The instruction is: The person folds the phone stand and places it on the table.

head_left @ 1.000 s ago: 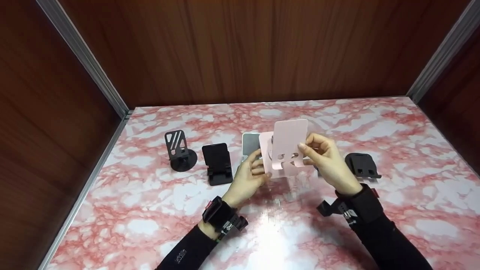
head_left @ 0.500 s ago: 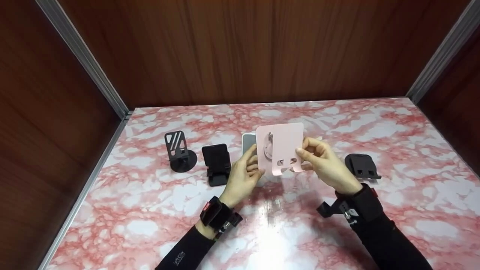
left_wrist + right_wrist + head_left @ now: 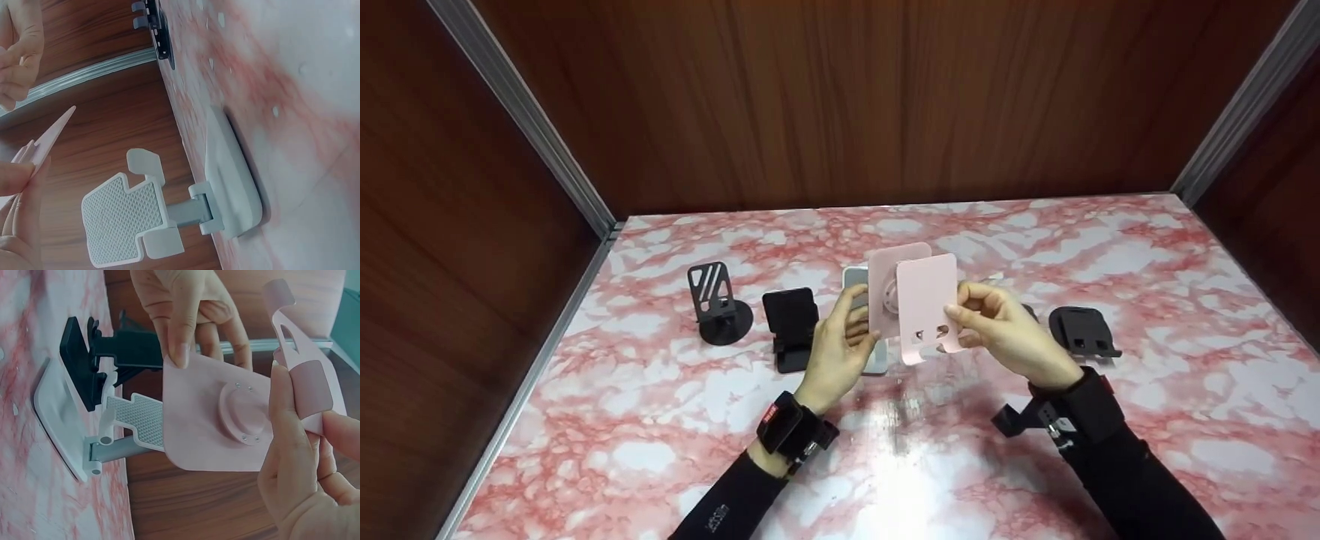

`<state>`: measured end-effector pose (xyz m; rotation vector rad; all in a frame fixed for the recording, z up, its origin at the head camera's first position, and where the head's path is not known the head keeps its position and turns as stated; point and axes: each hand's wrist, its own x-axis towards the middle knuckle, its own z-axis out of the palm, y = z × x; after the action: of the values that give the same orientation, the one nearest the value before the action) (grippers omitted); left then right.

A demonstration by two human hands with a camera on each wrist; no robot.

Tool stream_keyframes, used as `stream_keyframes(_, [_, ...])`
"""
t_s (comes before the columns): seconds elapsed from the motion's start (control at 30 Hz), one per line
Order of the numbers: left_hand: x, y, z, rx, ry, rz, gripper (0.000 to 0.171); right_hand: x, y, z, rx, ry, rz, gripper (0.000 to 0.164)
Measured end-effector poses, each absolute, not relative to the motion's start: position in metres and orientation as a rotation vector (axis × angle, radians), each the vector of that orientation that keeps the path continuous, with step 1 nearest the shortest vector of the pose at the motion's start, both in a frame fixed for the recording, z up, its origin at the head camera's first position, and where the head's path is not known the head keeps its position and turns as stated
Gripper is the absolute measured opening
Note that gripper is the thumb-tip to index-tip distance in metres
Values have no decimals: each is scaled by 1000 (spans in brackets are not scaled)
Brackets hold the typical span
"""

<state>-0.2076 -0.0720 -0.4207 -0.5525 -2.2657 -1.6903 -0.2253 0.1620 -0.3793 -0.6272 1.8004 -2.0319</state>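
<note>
Above the table, both hands hold a pink phone stand (image 3: 928,296) with two flat plates joined by a round pivot. My left hand (image 3: 838,349) pinches the base plate at its left edge, thumb in front. The right wrist view shows that base plate (image 3: 194,416) with its raised disc and small screws. My right hand (image 3: 1012,337) grips the right edge of the front plate, which has two cut-outs and curled lips at its lower end. Behind the left hand stands a white phone stand (image 3: 855,279) with a grey textured pad, mostly hidden in the head view.
A black slotted phone stand (image 3: 724,311) on a round base stands at the left. Beside it is a black folding stand (image 3: 793,330). Another black stand (image 3: 1084,331) sits right of the right hand. Wood-grain panels (image 3: 885,97) wall in the marbled table (image 3: 645,457).
The front plate has turned and shifted down and left. The base plate now shows higher, behind its left side. My left hand has moved slightly left and up, still holding the base plate.
</note>
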Motion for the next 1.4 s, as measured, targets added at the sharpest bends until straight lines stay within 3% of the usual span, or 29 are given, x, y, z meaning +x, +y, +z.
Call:
stream_keyframes(0.77, [-208, -76, -420, -758, -2132, -1430, 49, -228, 162, -385, -632, 1679, -1989, 9])
stream_keyframes(1.0, [-208, -74, -418, -724, -2205, -1541, 49, -226, 163, -381, -619, 1654, -2012, 11])
stream_keyframes(1.23, [-192, -72, -394, -596, -2280, -1778, 54, -223, 162, -377, -589, 1735, -1997, 8])
stream_keyframes(1.4, [-191, -73, -389, -512, -2259, -2093, 60, -219, 161, -372, -591, 1986, -1908, 18])
